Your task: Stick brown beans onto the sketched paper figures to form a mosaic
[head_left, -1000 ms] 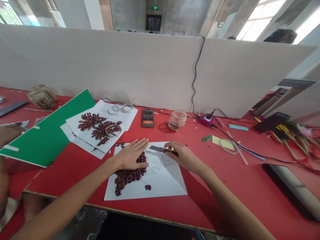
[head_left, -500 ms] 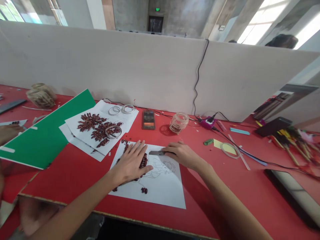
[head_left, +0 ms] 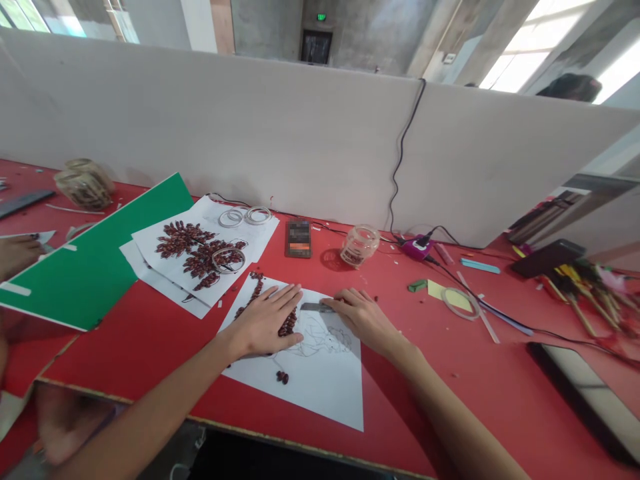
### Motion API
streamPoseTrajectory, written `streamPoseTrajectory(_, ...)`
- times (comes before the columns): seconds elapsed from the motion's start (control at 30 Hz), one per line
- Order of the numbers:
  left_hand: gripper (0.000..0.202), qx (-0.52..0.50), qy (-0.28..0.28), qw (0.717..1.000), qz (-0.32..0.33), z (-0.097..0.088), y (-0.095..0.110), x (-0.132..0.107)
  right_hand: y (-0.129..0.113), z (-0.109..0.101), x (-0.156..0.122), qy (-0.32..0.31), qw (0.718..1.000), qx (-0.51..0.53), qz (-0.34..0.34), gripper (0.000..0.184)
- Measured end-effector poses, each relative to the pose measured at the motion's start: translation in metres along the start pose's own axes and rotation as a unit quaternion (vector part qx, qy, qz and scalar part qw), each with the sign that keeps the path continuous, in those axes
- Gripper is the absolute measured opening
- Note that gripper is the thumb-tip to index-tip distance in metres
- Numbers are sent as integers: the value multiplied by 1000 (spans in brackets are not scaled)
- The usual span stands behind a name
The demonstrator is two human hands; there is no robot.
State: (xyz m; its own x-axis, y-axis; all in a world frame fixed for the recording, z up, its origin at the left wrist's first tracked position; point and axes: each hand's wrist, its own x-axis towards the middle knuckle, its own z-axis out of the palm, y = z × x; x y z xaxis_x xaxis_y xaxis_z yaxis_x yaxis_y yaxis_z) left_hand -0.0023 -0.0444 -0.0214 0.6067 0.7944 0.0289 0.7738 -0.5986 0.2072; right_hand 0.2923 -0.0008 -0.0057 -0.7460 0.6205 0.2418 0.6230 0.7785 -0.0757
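Observation:
A white sheet of paper (head_left: 320, 393) lies on the red table, with a pencil drawing (head_left: 320, 337) and dark reddish-brown seeds (head_left: 287, 323) set on it in rows. My left hand (head_left: 270, 319) rests flat on the sheet, fingers stretched out, covering part of the seeds. A small cluster of seeds (head_left: 283, 377) sits below that hand. My right hand (head_left: 364, 315) is closed on a flat grey blade (head_left: 314, 307), which lies low over the sheet and points left toward my left fingertips. Whether its edge touches the seeds cannot be made out.
Seed-covered sheets (head_left: 173, 280) and a green board (head_left: 107, 260) lie left, near another person's hand (head_left: 17, 257). Behind stand a phone (head_left: 299, 239) and a glass jar (head_left: 360, 245). To the right are a purple socket block (head_left: 416, 247), tape ring (head_left: 460, 303) and black-framed device (head_left: 585, 393).
The sheet has turned slightly clockwise under my left hand, its lower edge shifting left. My right hand and the blade have moved slightly. The camera view has shifted a little.

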Motion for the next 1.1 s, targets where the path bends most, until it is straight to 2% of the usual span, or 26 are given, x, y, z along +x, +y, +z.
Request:
streamPoseTrajectory(0.37, 78, -11, 9, 1000, -14, -2, 2, 1, 4, -9, 3, -49, 998, 49, -7, 53)
streamPoseTrajectory(0.63, 76, -15, 35, 999, -8, 1, 1, 0, 7, -9, 1, -55, 997, 52, -8, 48)
streamPoseTrajectory(0.83, 76, -16, 25, 1000, -9, 0, 0, 0, 7, -5, 1, -31, 998, 47, 19, 45)
streamPoseTrajectory(1.1, 76, -15, 29, 999, -10, 1, 0, 0, 6, -5, 3, -36, 999, 38, 7, 44)
